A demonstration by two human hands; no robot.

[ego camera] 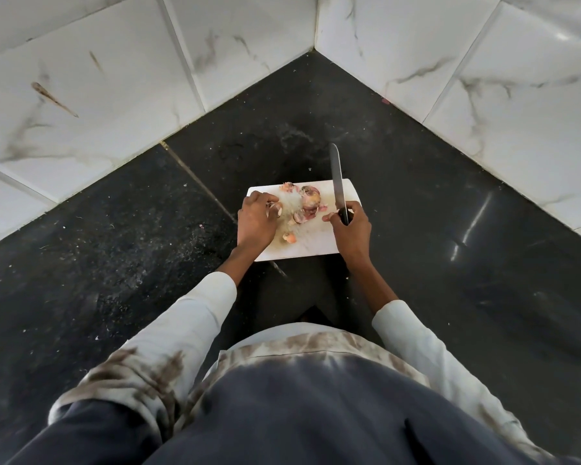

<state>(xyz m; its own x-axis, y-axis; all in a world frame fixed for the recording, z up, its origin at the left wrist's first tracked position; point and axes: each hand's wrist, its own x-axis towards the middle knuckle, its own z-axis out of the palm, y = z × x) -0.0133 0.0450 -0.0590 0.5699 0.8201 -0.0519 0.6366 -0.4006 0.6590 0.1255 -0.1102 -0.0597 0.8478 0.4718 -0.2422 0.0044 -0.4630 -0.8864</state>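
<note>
A black stone counter (114, 246) in a white-tiled corner (98, 78) carries one cutting board (316, 245) with one garlic bulb (311, 199) mid-board and about four loose cloves (289, 238). The left hand (255, 219) pinches a clove (275, 209) at the board's left edge. The right hand (351, 229) grips one knife (336, 176) at its right edge.

Single head-worn view, looking steeply down from above, cutting board (316, 245) mid-frame, wide-angle, counter corner beyond
</note>
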